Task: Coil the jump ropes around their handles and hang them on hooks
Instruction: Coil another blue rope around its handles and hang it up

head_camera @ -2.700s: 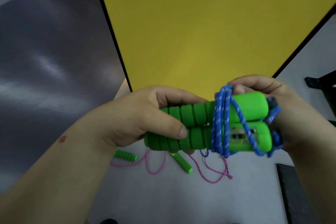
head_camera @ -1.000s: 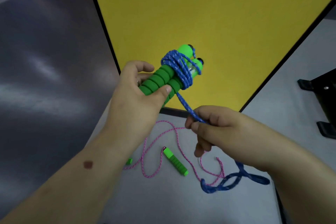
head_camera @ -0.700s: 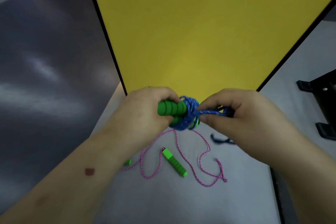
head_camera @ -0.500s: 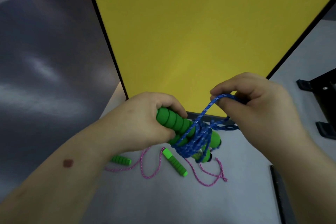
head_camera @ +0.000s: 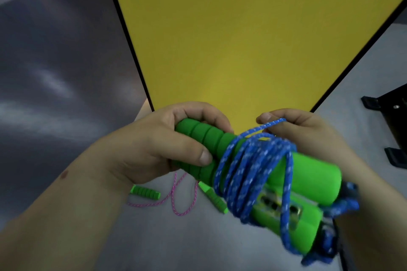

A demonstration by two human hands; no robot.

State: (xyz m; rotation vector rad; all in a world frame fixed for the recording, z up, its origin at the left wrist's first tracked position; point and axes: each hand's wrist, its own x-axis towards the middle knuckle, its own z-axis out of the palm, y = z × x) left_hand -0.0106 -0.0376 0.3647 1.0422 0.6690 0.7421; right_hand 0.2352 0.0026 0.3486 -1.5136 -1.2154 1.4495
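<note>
A left hand [head_camera: 163,145] clenches paired green foam handles [head_camera: 304,174]; beside it, the right hand [head_camera: 308,134] pinches the coiled blue speckled rope [head_camera: 246,174].

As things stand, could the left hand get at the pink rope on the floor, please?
Probably not yet: the left hand grips the green handles wound with blue rope. The pink rope lies uncovered below it, so it would first have to let go.

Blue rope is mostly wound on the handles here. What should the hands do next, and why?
Probably the right hand should draw its pinched strand of blue rope snug around the green handles that the left hand grips: the coils look loose.
</note>
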